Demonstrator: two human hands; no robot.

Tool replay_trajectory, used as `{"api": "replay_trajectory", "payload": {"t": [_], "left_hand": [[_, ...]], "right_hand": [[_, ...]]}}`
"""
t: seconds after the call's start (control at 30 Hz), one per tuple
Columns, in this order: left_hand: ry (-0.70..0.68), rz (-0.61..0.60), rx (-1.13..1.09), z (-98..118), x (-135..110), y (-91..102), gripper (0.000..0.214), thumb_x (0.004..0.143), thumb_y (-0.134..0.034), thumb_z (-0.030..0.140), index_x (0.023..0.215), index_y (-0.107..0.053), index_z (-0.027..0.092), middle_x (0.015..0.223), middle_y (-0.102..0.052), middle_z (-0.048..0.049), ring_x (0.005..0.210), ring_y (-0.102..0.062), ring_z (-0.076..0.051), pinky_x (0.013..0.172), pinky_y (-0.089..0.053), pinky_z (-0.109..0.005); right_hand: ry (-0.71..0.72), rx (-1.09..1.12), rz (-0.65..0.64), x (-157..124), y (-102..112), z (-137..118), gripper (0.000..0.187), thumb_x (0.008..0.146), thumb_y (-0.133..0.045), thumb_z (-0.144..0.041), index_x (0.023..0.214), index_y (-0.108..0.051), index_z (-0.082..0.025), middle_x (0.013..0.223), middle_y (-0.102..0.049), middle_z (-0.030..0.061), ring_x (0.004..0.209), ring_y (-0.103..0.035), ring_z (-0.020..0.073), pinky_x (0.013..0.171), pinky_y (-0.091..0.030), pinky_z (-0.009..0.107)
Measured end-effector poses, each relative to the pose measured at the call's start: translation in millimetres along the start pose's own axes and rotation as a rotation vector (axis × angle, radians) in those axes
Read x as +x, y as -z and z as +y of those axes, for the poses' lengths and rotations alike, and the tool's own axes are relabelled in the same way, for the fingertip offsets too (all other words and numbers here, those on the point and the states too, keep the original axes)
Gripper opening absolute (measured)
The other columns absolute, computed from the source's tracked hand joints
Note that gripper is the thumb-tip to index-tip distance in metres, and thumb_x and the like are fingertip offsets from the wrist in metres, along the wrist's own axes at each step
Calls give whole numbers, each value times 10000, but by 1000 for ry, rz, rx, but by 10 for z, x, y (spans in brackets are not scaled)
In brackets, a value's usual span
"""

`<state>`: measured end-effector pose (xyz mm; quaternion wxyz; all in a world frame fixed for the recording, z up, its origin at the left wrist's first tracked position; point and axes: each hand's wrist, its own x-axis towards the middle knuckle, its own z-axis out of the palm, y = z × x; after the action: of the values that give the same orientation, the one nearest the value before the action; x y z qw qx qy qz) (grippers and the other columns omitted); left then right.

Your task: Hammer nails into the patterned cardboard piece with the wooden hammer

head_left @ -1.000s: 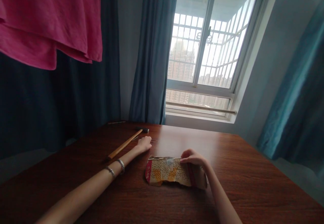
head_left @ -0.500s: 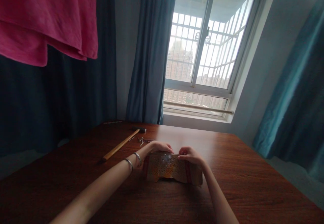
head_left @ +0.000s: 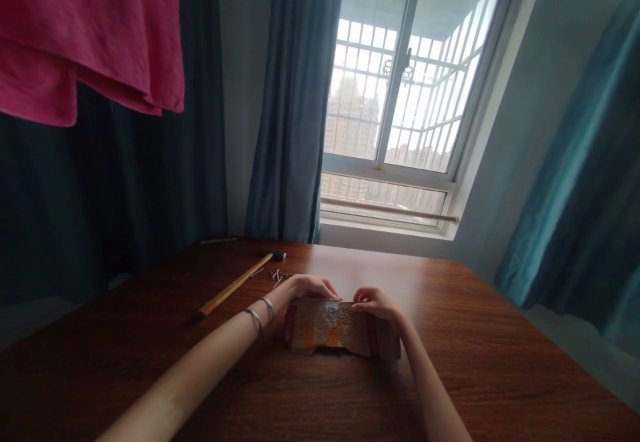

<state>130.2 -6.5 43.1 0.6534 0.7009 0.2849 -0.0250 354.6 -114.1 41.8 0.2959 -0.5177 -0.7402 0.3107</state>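
Observation:
A brown piece that looks like cardboard [head_left: 333, 329], with a dotted pattern, orange patches, red stripes at both sides and a ragged lower edge, stands on the table before me. My left hand [head_left: 316, 287], with two bangles on the wrist, is bent over its top edge, fingertips hidden behind. On the right part of the same edge my right hand [head_left: 373, 302] pinches it, thumb in front and fingers curled behind. Beyond my left wrist lie several nails [head_left: 276, 275]. Left of them is a hammer [head_left: 235, 287] with a wooden handle and a dark head.
The brown wooden table [head_left: 480, 355] runs back to a wall below a barred window [head_left: 390, 122]. Blue curtains [head_left: 287, 109] hang at the sides. A pink cloth [head_left: 95, 35] hangs at upper left.
The view has shifted slightly. The cardboard's front face shows a little more brightly, as if tilted slightly. Both hands stay at its top edge.

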Motion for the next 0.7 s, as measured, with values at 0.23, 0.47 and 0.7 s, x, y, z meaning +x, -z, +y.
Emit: {"api": "replay_trajectory", "payload": {"t": [0.23, 0.47, 0.7], "left_hand": [[31, 8, 126, -104, 76, 110, 275, 616, -698, 316, 836, -707, 152, 648, -660, -12, 517, -538, -120, 520, -404, -223], [22, 149, 249, -132, 40, 224, 277, 599, -683, 320, 824, -714, 159, 628, -640, 3, 510, -510, -110, 488, -361, -206], [40, 167, 58, -233, -55, 284, 247, 581, -697, 277, 764, -705, 112, 575, -621, -19, 467, -491, -103, 453, -345, -201]], "right_hand": [[19, 6, 3, 16, -26, 12, 251, 621, -681, -391, 755, -669, -179, 689, -606, -11, 651, -512, 127, 606, -382, 227], [-54, 21, -8, 2, 0, 90, 269, 613, -680, -395, 752, -666, -165, 667, -614, -3, 613, -517, 123, 564, -379, 225], [-84, 11, 65, 12, 12, 176, 259, 600, -677, -387, 735, -673, -166, 704, -634, 16, 668, -544, 149, 597, -399, 243]]}}
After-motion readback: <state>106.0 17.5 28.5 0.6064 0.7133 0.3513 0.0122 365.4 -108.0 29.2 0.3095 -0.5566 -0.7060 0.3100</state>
